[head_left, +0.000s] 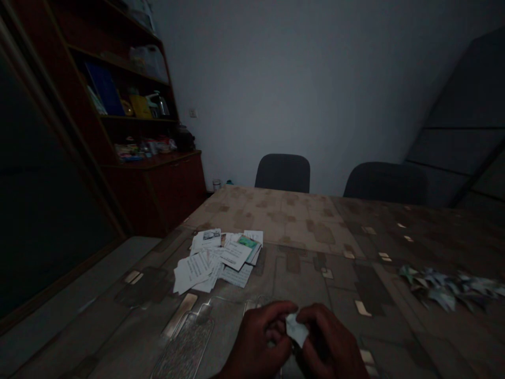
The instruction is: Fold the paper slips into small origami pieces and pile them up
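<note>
Both my hands meet at the bottom middle, low over the patterned table [300, 237]. My left hand [260, 337] and my right hand [329, 342] have their fingers curled, and together they pinch a small pale piece of paper [295, 329] between them. A loose heap of printed paper slips [219, 258] lies on the table to the left, beyond my left hand. At the right a row of small folded paper pieces [450, 287] lies on the table, away from my right hand.
Two dark chairs [282, 172] [385, 182] stand at the table's far side against a pale wall. A red-brown shelf cabinet [150, 158] with books and clutter fills the left corner. The room is dim.
</note>
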{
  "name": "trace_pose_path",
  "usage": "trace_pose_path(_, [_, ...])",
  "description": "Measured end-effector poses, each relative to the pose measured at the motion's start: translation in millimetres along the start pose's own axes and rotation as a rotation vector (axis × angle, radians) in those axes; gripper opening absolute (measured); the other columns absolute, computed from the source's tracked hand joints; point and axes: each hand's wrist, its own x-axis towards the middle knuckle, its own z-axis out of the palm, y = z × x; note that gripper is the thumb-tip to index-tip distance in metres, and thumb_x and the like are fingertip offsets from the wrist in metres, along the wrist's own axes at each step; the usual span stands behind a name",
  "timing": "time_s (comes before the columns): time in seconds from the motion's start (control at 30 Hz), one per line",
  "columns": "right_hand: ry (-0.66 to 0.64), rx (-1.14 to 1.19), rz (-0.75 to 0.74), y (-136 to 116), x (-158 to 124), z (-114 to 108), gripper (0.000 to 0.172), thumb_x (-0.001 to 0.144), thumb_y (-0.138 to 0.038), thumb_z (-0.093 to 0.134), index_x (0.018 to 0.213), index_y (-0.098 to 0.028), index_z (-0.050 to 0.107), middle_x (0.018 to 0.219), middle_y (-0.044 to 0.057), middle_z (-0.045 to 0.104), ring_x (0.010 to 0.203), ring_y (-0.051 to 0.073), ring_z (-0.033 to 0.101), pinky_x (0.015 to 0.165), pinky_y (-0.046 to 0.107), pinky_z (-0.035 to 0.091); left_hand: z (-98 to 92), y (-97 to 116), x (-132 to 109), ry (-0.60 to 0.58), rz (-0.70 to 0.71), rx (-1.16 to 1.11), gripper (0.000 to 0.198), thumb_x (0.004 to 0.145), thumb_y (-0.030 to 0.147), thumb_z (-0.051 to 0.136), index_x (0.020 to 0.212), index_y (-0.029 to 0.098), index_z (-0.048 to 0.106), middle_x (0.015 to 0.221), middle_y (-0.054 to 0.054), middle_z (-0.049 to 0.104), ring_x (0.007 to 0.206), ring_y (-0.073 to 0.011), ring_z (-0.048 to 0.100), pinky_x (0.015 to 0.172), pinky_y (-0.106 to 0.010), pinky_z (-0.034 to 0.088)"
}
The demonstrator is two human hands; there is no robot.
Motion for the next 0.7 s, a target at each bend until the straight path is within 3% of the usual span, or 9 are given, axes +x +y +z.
trace_pose_path(0.1, [-0.023,-0.008,-0.01,3.8,-1.0,0.6,0.022,0.08,-0.01,0.048,0.098,-0.023,0.052,0.079,0.0,0.064,0.066,0.015,0.063,0.058,0.022,0.049,-0.3,0.1,0.0,-0.027,0.018,0.038,0.052,0.064,0.001,0.056,0.113,0.011,0.069,0.092,-0.01,0.073,0.074,-0.0179,0.066,0.062,-0.021,0.05])
trace_pose_path(0.2, [-0.024,-0.04,-0.025,7.2,-3.5,1.0,0.024,0.077,-0.008,0.046,0.094,-0.023,0.053,0.076,-0.001,0.061,0.065,0.015,0.061,0.057,0.023,0.047,0.4,-0.1,-0.4,-0.061,-0.005,0.061,0.051,0.063,0.003,0.057,0.113,0.009,0.069,0.08,-0.008,0.07,0.067,-0.0164,0.063,0.059,-0.021,0.049])
trace_pose_path(0.47, [-0.058,-0.09,0.014,7.1,-4.3,0.7,0.015,0.083,-0.008,0.047,0.081,-0.022,0.052,0.069,-0.001,0.058,0.063,0.015,0.059,0.055,0.024,0.044,0.9,-8.9,-0.8,-0.1,-0.109,-0.175,0.046,0.075,0.027,0.06,0.113,0.003,0.066,0.072,-0.009,0.067,0.059,-0.0166,0.062,0.06,-0.029,0.05])
trace_pose_path(0.7, [-0.094,-0.098,0.014,4.8,-3.1,-0.2,0.02,0.08,-0.008,0.047,0.092,-0.022,0.054,0.075,0.0,0.062,0.066,0.017,0.059,0.058,0.026,0.046,2.4,-6.0,0.5,-0.105,-0.158,-0.31,0.041,0.069,0.023,0.065,0.106,0.006,0.068,0.076,-0.007,0.067,0.058,-0.0144,0.061,0.058,-0.027,0.05])
